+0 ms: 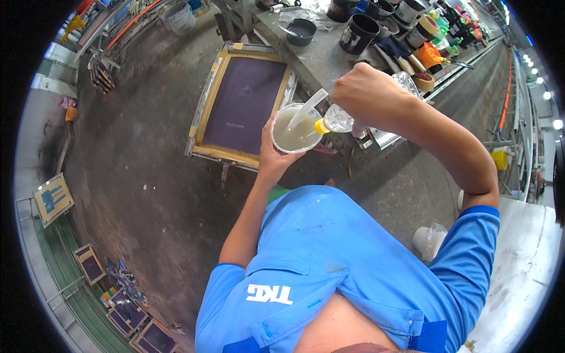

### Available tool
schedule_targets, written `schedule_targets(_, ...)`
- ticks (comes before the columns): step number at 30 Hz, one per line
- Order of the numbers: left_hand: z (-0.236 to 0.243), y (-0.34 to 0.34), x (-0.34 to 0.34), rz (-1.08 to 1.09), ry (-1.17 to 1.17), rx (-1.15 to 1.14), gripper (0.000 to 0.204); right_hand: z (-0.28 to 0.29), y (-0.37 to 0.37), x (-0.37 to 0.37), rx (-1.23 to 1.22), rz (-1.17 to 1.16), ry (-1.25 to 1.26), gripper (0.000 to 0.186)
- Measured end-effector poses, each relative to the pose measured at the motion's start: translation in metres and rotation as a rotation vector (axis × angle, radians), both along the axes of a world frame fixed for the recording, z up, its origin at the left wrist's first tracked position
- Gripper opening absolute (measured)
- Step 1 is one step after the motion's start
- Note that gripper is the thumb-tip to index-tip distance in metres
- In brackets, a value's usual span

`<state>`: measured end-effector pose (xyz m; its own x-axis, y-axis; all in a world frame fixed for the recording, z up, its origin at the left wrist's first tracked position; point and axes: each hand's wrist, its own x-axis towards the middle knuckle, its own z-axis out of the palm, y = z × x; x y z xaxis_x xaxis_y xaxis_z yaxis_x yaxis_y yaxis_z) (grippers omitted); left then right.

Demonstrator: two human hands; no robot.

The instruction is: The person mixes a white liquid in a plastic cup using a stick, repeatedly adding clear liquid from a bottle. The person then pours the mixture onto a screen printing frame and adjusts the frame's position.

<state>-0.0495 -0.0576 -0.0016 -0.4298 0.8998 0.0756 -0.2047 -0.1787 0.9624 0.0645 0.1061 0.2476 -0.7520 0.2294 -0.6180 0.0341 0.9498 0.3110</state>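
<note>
My left hand [275, 150] is wrapped round a clear plastic cup [296, 148] of cloudy, pale liquid. A flat whitish stick [308, 110] leans in the cup, its upper end past the rim. My right hand [368, 94] grips a clear plastic bottle [339, 119], tipped so that its yellow cap [321, 126] is at the cup's right rim. Whether liquid is flowing from the cap, I cannot make out. Behind the cup, a screen printing frame [241, 100] with purple mesh and a wooden border stands tilted beside the bench.
The grey workbench [321, 59] at the far right carries a black bowl [301, 32], a black bucket [358, 34], an orange container [430, 56] and several tubs. A clear bucket [178, 17] stands at the back left. More screen frames [90, 265] lean along the left side. A white container [425, 241] sits low at my right.
</note>
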Motion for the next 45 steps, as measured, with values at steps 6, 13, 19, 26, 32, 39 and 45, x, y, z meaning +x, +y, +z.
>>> schedule_targets(6,0.002,-0.003,0.003,-0.01,0.019,-0.013,0.108,-0.004,0.013,0.004,0.002,0.04,0.169,0.05)
schedule_targets(13,0.002,-0.003,0.001,-0.017,0.039,-0.014,0.109,-0.013,0.018,0.03,-0.099,-0.026,0.319,0.06)
schedule_targets(19,0.018,0.004,-0.004,-0.029,0.019,0.002,0.111,-0.038,0.042,0.075,-0.404,-0.282,0.497,0.079)
schedule_targets(26,0.032,0.015,-0.007,-0.045,0.013,0.016,0.11,-0.154,0.104,0.122,-0.55,-0.614,1.11,0.078)
schedule_targets(32,0.026,0.011,-0.003,-0.057,0.011,0.014,0.11,-0.272,0.181,0.127,-0.535,-1.017,1.685,0.077)
schedule_targets(39,0.003,-0.014,-0.011,-0.02,0.014,-0.064,0.113,-0.327,0.165,0.1,-0.237,-1.13,1.921,0.114)
schedule_targets(45,-0.013,-0.008,-0.008,-0.089,0.052,-0.032,0.106,-0.238,0.028,0.061,-1.219,-1.149,1.639,0.053)
